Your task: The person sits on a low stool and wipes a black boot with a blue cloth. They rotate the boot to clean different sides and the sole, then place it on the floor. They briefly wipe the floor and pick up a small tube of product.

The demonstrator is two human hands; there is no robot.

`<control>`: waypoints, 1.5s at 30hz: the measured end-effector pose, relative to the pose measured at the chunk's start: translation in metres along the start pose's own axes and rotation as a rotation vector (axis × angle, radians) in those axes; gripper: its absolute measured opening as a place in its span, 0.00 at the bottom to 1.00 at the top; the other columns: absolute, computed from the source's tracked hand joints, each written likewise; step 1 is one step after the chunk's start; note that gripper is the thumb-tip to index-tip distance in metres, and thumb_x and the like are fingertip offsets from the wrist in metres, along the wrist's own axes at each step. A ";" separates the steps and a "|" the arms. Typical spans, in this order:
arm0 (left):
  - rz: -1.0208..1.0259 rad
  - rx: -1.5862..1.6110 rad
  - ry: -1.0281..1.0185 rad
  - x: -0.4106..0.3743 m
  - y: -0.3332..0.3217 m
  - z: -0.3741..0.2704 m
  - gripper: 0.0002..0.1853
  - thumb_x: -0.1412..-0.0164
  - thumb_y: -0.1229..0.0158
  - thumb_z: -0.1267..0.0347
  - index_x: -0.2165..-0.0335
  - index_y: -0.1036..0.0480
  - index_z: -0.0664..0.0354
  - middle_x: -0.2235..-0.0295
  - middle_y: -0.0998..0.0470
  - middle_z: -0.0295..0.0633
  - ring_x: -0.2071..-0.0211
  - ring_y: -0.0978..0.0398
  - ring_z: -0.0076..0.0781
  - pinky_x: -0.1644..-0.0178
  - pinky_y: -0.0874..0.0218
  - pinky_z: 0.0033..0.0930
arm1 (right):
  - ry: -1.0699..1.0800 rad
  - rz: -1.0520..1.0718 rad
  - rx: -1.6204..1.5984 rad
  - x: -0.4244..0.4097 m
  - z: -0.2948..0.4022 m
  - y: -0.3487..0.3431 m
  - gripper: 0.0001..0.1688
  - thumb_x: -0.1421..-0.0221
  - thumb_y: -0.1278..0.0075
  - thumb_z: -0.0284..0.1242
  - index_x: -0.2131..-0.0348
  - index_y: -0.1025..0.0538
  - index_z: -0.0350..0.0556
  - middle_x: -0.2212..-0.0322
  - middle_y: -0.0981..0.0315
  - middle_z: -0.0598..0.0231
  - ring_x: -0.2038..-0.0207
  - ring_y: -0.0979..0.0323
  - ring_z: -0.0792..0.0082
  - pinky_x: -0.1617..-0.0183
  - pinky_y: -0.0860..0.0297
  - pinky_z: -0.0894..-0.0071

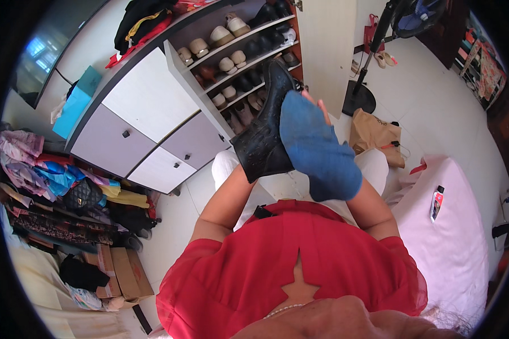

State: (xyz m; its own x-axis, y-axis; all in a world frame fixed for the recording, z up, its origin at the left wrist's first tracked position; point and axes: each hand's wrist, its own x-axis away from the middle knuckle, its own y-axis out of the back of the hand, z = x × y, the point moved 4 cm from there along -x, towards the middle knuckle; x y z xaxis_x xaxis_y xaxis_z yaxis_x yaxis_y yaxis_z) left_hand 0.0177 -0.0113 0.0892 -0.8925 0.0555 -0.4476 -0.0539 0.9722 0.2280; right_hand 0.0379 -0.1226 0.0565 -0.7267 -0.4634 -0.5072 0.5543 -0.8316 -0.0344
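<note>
A black ankle boot (pixel 265 144) is held up in front of me, toe pointing away. My left forearm goes into its opening, so my left hand is hidden inside the boot and bears it. Over my right hand (pixel 323 111) lies a blue cloth (pixel 311 140) that covers the palm and wrist; only some fingertips show past its far edge. The cloth touches the right side of the boot. To my right, a tube with a black cap (pixel 437 204) lies on a pink-covered surface (pixel 458 250).
Ahead stands an open shoe cabinet (pixel 246 38) with several pairs of shoes, its door (pixel 326 51) swung right. A standing fan (pixel 358 99) and a brown paper bag (pixel 375 137) are at the right front. Piled clothes (pixel 68 182) and cardboard boxes (pixel 125 271) lie left.
</note>
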 end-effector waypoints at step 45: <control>0.007 -0.485 -0.185 -0.003 -0.005 -0.023 0.35 0.47 0.43 0.66 0.45 0.46 0.70 0.49 0.39 0.60 0.48 0.41 0.54 0.39 0.54 0.42 | -0.226 -0.119 0.888 0.040 0.079 0.037 0.23 0.56 0.45 0.35 0.61 0.27 0.38 0.67 0.29 0.51 0.62 0.31 0.51 0.54 0.36 0.63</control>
State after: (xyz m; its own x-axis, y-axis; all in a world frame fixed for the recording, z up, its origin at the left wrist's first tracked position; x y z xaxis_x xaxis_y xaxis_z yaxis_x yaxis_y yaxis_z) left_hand 0.0107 -0.0220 0.1090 -0.8017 0.1435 -0.5803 -0.2891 0.7566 0.5865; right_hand -0.0029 -0.1959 0.1027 -0.8727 -0.3308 -0.3591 0.0243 -0.7641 0.6446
